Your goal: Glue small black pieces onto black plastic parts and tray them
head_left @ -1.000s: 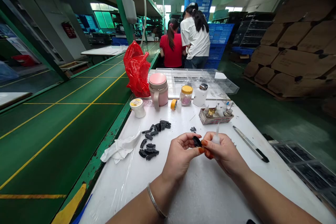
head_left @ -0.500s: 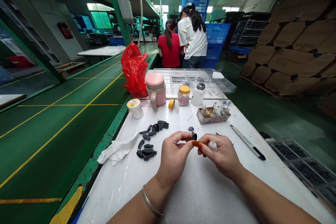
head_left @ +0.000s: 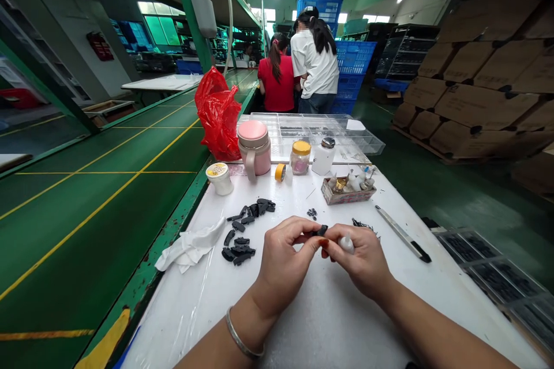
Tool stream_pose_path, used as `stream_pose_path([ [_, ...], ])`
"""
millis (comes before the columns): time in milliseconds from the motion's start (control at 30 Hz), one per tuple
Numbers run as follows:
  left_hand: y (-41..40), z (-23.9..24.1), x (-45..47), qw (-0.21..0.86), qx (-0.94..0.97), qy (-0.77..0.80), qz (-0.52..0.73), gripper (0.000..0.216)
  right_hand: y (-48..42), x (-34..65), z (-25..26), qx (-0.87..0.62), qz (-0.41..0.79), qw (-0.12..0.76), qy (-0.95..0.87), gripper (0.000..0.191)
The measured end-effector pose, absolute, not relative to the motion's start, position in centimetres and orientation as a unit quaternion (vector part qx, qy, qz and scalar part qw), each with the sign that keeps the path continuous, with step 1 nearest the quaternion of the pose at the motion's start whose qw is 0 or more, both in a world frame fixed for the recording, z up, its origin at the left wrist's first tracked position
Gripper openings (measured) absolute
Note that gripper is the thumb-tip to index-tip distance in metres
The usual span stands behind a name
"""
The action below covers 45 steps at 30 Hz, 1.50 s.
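Note:
My left hand (head_left: 283,259) pinches a small black plastic part (head_left: 321,231) between thumb and fingers, above the white tabletop. Against it, the fingertips of my right hand (head_left: 366,259) meet the left thumb; they hide much of the part. A small white nozzle bottle (head_left: 347,244) is tucked in my right hand, its tip pointing up. Beyond the hands lie a cluster of tiny dark rings (head_left: 312,214) and some thin dark pieces (head_left: 362,223). Left of my left hand, similar black parts lie in a loose group (head_left: 238,251) and a heap (head_left: 262,206).
A white cloth (head_left: 190,248) lies at left. Farther back stand a white tub (head_left: 220,180), pink mug (head_left: 255,150), yellow tape roll (head_left: 280,172), jar (head_left: 300,158), white bottle (head_left: 324,157) and bottle box (head_left: 350,196). A long silver tool (head_left: 400,232) lies right. Two people are beyond.
The black part has tilted lower between my fingers, and both hands have shifted slightly. More of the thin dark pieces shows behind my right hand. The whole view has drifted a little.

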<state>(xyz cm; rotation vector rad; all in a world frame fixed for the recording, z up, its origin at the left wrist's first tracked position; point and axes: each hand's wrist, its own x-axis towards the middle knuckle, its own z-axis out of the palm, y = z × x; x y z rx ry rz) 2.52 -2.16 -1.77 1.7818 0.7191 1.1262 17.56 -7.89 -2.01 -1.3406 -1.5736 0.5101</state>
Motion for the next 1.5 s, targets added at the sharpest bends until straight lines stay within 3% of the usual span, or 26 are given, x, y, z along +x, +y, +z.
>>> stream_pose_path([
  [267, -2.5, -1.6, 2.5, 0.524, 0.661, 0.304, 0.443, 0.022, -7.8, 18.4, -2.0, -0.528, 0.269, 0.478, -0.648, 0.027],
  [467, -2.3, -1.4, 2.3, 0.579, 0.608, 0.304, 0.45, 0.023, -8.2, 17.7, -1.7, -0.5, 0.188, 0.505, -0.678, 0.02],
  [733, -2.1, -1.2, 2.3, 0.557, 0.612, 0.312, 0.467, 0.035, -8.3, 17.8, -1.7, -0.536, 0.189, 0.522, -0.636, 0.02],
  [800, -2.3, -1.2, 2.4, 0.532, 0.629, 0.315, 0.472, 0.035, -8.2, 18.1, -1.9, -0.544, 0.192, 0.55, -0.603, 0.01],
  [967, -2.5, -1.5, 2.4, 0.508, 0.671, 0.307, 0.445, 0.029, -8.2, 18.2, -2.0, -0.522, 0.192, 0.54, -0.631, 0.012],
  [1267, -1.3, -1.6, 2.4, 0.802, 0.436, 0.254, 0.32, 0.023, -8.0, 18.7, -1.7, -0.577, 0.195, 0.535, -0.586, 0.016],
  [1500, -1.0, -2.1, 2.4, 0.861, 0.331, 0.252, 0.293, 0.018, -8.1, 18.4, -1.6, -0.556, 0.204, 0.538, -0.6, 0.01],
])
